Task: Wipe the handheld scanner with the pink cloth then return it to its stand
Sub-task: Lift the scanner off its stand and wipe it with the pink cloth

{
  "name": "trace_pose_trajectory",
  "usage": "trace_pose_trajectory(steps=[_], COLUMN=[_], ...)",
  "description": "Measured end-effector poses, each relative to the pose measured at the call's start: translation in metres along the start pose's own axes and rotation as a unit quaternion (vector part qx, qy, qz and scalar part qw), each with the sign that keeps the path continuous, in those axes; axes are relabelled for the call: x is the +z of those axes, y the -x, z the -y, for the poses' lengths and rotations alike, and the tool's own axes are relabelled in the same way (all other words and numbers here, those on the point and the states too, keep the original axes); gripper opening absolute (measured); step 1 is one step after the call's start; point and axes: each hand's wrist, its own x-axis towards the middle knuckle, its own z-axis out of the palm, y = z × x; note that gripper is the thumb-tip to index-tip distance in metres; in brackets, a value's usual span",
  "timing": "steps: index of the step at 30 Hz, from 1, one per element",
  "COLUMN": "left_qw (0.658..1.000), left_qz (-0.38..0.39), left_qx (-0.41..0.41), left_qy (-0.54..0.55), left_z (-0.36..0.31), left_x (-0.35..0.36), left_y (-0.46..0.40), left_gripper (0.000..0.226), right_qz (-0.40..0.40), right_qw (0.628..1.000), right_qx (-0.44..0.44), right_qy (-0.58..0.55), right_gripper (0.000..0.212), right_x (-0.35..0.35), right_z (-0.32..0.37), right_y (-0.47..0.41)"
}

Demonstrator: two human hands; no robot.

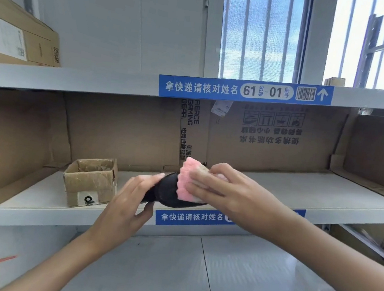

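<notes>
While our left hand (129,200) clamps the black scanner (168,194) by its near end, long axis running left to right above the shelf edge (58,216), our right hand (219,186) presses the pink cloth (188,180) onto its far end. No stand is evident; the small open box (90,181) sits left, nearer the left hand.

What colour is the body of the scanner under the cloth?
Black. The scanner shows best in the head view, partly covered by the pink cloth.
</notes>
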Motion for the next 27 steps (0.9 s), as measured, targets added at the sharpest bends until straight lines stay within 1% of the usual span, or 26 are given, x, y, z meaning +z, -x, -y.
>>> trace_pose_trajectory(steps=[3,6,8,11,13,15,17,21,27], left_qw=[1.000,1.000,1.000,0.999,1.000,1.000,1.000,0.999,0.997], left_qz=[0.005,0.008,0.010,0.013,0.011,0.006,0.006,0.004,-0.012], left_qx=[0.001,0.003,0.009,0.008,0.002,-0.003,-0.005,-0.012,-0.033], left_qy=[-0.004,-0.011,-0.018,-0.029,-0.029,-0.018,0.002,0.047,0.065], left_z=[0.001,0.005,0.008,0.010,0.008,0.006,0.003,0.001,0.005], left_x=[-0.001,-0.003,-0.004,-0.004,-0.003,-0.002,-0.001,-0.002,-0.004], left_y=[0.002,0.006,0.008,0.010,0.010,0.008,0.006,0.003,0.004], left_gripper=[0.069,0.070,0.069,0.074,0.079,0.079,0.079,0.082,0.084], right_qz=[-0.009,-0.003,-0.029,-0.095,-0.110,-0.092,-0.076,-0.041,-0.006], right_qw=[1.000,0.999,0.999,0.995,0.994,0.996,0.997,0.999,1.000], right_qx=[0.001,0.004,0.022,0.031,0.011,-0.005,-0.007,0.001,0.016], right_qy=[0.009,0.038,0.041,0.023,0.022,0.007,-0.014,-0.008,0.018], right_gripper=[0.054,0.059,0.061,0.064,0.057,0.048,0.045,0.049,0.059], right_x=[0.005,0.005,0.000,-0.010,-0.015,-0.018,-0.018,-0.012,-0.004], right_z=[-0.010,-0.018,-0.019,-0.009,0.003,0.016,0.026,0.028,0.002], right_y=[0.013,0.021,0.022,0.014,0.006,-0.005,-0.014,-0.020,-0.006])
